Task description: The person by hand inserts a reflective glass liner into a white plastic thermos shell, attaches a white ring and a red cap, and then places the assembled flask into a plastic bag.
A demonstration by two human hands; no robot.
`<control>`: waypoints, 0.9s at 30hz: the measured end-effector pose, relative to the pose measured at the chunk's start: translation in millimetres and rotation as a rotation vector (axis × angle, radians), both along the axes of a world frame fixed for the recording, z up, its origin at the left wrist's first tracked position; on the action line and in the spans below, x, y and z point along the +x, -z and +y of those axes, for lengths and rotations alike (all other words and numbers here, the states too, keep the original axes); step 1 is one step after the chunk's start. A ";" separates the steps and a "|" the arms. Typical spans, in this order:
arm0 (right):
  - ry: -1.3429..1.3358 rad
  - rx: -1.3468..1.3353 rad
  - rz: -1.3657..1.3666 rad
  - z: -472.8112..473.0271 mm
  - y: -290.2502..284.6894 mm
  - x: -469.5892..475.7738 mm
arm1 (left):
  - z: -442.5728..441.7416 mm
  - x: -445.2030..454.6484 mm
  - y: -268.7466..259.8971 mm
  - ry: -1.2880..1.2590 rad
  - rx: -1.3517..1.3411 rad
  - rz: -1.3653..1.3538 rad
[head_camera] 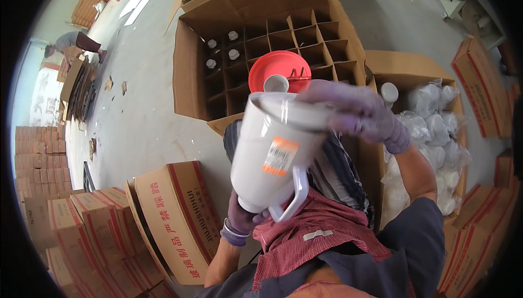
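Note:
A large white tumbler mug (261, 147) is tilted before me, bearing an orange and white barcode label (280, 156). Its white handle (296, 200) points down towards my lap. My left hand (244, 214), in a purple-grey glove, supports the mug around its narrow base. At the mug's upper end is my right hand (359, 110), gloved too and blurred, with its fingers over the rim. Whether it grips the rim or a lid there, I cannot tell. Just beyond the mug, a red round tray (261, 67) bears a small white cup (276, 82) and thin dark sticks (300, 75).
An open divided carton (192, 93) holds several white-capped items (233, 54) at its left. To the right, another carton (412, 57) is filled with plastic-wrapped white items (437, 130). Printed cartons (171, 220) stand at the left. Far left, a person (77, 42) bends by flattened cardboard (77, 89).

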State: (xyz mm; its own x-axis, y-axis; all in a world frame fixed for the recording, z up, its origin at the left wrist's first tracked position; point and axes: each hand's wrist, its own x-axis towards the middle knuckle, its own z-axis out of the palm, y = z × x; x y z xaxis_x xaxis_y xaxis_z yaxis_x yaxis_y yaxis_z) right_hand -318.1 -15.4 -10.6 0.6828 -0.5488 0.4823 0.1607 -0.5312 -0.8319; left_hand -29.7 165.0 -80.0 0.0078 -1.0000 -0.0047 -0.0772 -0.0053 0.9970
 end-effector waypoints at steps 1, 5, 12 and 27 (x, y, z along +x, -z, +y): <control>0.113 0.423 -0.014 2.0 0.6 -2.1 | 0.1 -0.6 0.0 0.067 -0.081 -0.094; 0.259 0.482 0.237 -3.5 21.6 13.2 | -11.4 12.0 -2.5 -0.103 -0.038 -0.675; 0.067 0.867 -0.119 -36.3 57.3 32.9 | 36.2 -15.4 45.1 -0.209 0.065 -0.132; 0.350 -0.045 0.697 -137.8 229.3 74.6 | -158.5 58.2 73.3 -0.236 0.091 -0.001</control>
